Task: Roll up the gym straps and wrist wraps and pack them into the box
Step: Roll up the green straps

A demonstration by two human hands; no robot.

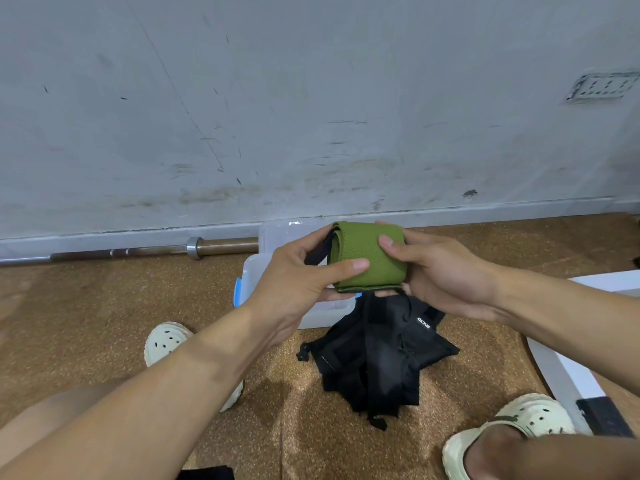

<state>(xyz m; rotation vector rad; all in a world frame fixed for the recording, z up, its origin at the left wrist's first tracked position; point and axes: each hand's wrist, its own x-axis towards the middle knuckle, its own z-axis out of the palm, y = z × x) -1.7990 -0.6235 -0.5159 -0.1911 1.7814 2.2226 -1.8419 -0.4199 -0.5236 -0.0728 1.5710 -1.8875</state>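
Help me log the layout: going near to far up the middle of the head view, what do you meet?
Black straps on the floor → green wrap, held in the left hand and right hand → clear box behind it → wall.

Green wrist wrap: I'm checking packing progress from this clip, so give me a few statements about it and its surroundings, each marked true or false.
1. Both hands hold the green wrist wrap. True: left hand and right hand grip it.
2. The wrap already lies in the box. False: it is held above it.
3. Black straps lie heaped on the floor by the box. True.
4. A barbell lies along the wall. True.
5. The person is barefoot. False: they wear pale clogs.
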